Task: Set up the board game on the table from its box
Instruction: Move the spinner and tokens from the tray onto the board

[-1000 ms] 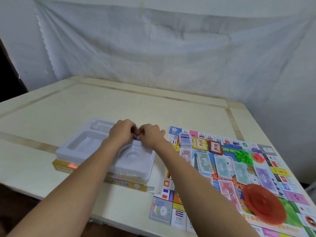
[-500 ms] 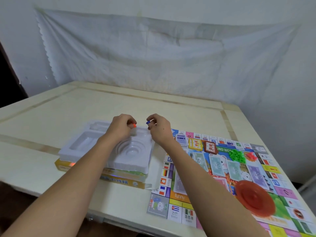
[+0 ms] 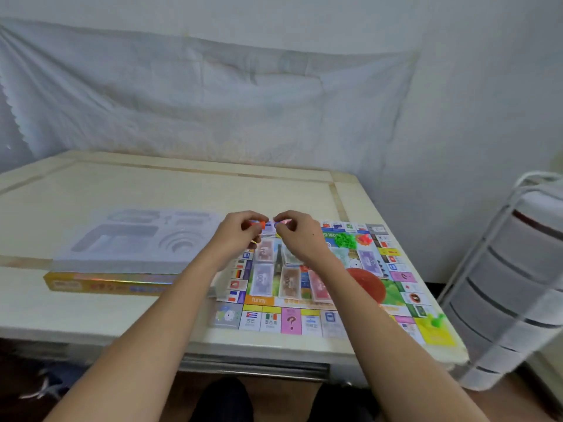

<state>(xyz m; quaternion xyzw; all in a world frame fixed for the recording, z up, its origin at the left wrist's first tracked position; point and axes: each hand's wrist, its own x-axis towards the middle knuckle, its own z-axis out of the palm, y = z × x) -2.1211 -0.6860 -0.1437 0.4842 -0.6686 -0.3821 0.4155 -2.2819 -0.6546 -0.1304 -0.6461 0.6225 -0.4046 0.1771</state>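
Note:
The colourful game board [image 3: 291,322] lies flat on the table's right half, with stacks of paper money [image 3: 289,283] in its middle. My left hand [image 3: 236,236] pinches a small orange game piece [image 3: 256,223] above the board's far left part. Close beside it, my right hand [image 3: 297,236] pinches a small blue-and-pink piece [image 3: 281,223]. The two pieces sit a little apart. The white plastic insert tray [image 3: 134,239] rests on the yellow game box [image 3: 106,283] to the left.
Green tokens [image 3: 345,240], red tokens [image 3: 364,239] and a red disc [image 3: 367,283] sit on the board's right side. A green pawn [image 3: 437,319] stands at its near right corner. A white drawer cart [image 3: 511,287] stands right of the table [image 3: 182,193]. White cloth covers the wall.
Both hands left the insert tray and moved right over the board, each carrying a small piece; my view swung right too.

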